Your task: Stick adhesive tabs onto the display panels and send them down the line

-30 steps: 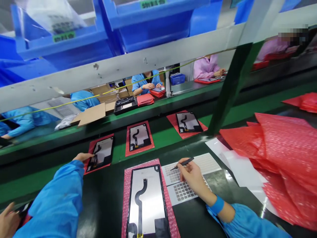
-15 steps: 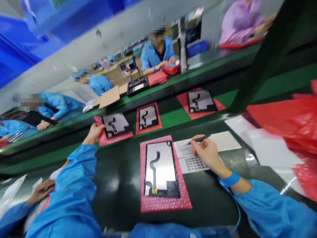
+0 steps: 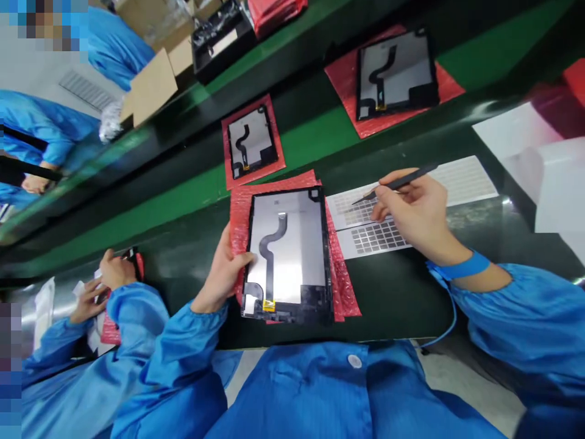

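Note:
My left hand (image 3: 225, 268) grips the left edge of a tablet screen panel (image 3: 304, 244), together with the red bubble bag under it. The panel's back faces up, with a dark curved flex cable and a yellow patch at its lower end. Another red bubble bag (image 3: 345, 286) shows beneath, at the right edge. My right hand (image 3: 411, 207) holds black tweezers (image 3: 393, 184) in a pinch over a white sheet of small grey stickers (image 3: 377, 236). The tweezer tips are above the stickers; whether they touch is unclear.
Two more panels on red bags lie on the green belt, one (image 3: 251, 143) ahead, one (image 3: 395, 79) further right. White sheets (image 3: 516, 146) are at the right. A co-worker's hands (image 3: 114, 271) work at the left. A black tray (image 3: 222, 46) stands beyond the belt.
The view has tilted down. My left hand has drawn the left panel and its bag off the belt to in front of me, above the other bag. My right hand stays at the stickers.

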{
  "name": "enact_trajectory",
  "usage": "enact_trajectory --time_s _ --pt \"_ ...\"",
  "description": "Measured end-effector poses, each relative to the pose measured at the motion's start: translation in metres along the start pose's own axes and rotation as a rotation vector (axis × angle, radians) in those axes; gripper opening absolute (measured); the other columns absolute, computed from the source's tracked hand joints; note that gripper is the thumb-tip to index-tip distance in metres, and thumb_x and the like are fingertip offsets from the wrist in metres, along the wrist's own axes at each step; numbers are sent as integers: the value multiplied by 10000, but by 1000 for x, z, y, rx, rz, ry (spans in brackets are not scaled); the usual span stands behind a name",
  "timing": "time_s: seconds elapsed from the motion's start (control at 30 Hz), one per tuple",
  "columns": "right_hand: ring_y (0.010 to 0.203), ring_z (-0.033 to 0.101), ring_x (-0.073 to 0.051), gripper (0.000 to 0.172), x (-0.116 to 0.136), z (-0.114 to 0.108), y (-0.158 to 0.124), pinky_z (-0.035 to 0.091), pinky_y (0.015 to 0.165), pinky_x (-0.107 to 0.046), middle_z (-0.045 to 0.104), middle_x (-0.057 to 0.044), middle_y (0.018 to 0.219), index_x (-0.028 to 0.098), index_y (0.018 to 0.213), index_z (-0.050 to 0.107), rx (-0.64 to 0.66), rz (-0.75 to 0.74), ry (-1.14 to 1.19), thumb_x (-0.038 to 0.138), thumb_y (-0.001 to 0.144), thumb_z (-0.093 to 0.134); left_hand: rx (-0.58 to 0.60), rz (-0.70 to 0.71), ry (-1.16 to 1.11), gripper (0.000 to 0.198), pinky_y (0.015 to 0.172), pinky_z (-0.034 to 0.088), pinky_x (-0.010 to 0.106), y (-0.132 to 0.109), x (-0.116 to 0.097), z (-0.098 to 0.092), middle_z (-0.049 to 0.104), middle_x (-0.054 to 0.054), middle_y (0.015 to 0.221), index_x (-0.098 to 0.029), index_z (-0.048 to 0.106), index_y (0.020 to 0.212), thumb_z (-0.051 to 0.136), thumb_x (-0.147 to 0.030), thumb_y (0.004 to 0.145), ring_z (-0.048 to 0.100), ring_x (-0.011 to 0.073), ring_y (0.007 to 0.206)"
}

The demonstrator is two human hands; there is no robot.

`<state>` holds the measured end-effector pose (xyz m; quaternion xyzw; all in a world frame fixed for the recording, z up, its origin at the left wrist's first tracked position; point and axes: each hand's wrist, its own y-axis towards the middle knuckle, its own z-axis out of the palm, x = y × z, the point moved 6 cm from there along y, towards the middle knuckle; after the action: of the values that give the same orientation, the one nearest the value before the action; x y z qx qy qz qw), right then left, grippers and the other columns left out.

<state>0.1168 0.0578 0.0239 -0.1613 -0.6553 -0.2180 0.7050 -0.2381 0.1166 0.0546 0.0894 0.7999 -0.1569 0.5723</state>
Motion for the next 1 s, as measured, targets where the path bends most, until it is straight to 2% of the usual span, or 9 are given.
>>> enact_trajectory --time_s 0.27,0.37,0.43,0.53,0.6,0.67,0.8,0.9,1.0 --pt "438 653 -148 190 -2 -1 -5 508 401 -252 650 48 595 228 910 662 -12 -70 -4 227 846 841 121 -23 -28 755 907 580 306 -1 42 25 630 84 1358 -247 384 1553 701 -306 870 665 200 1098" --pt "503 697 -167 200 2 -1 -7 560 443 -268 677 11 648 216 929 681 47 -79 -16 228 838 859 142 -28 72 870 822 594 316 -11 31 15 663 99 1312 -259 234 1646 705 -368 922 693 197 999" --pt "560 732 -176 210 3 -3 -12 597 494 -264 704 -16 694 191 941 688 103 -45 -39 211 826 863 55 33 375 925 700 575 311 -17 13 -1 705 92 1193 -247 176 1674 712 -397 935 692 199 881" --pt "621 769 -188 206 0 -9 -26 637 570 -263 738 -44 759 175 949 690 182 21 -86 214 831 855 -157 306 816 696 733 564 341 -26 -27 -13 708 99 1166 -216 449 1555 730 -348 932 679 226 924" --pt "646 783 -195 187 -3 -13 -37 653 597 -266 752 -49 792 179 954 697 212 51 -130 231 851 843 -79 527 829 458 852 577 375 -31 -47 6 701 108 1211 -195 597 1388 708 -257 948 681 233 1017" --pt "663 790 -198 169 -6 -17 -46 663 603 -269 762 -38 815 200 959 704 212 40 -179 252 865 834 182 714 751 346 983 571 404 -35 -57 46 691 137 1274 -152 630 1311 672 -193 970 667 251 1161" --pt "710 801 -201 162 -7 -20 -48 664 586 -262 775 -17 884 245 990 717 166 -42 -293 260 870 824 581 896 867 462 1199 443 498 -39 -50 133 518 233 1551 -26 582 1399 604 -296 1025 458 364 1481" --pt "732 806 -210 203 -6 -18 -43 667 581 -265 785 -19 910 242 1008 719 162 -100 -379 263 848 843 600 888 1044 653 1226 384 534 -33 -38 170 439 258 1611 20 542 1459 572 -473 1033 395 413 1518" --pt "725 806 -211 214 -5 -16 -42 675 578 -270 795 -28 931 235 1004 712 179 -126 -409 262 843 850 559 881 1122 753 1222 371 523 -32 -32 180 444 269 1605 37 528 1481 526 -567 1031 407 409 1510"
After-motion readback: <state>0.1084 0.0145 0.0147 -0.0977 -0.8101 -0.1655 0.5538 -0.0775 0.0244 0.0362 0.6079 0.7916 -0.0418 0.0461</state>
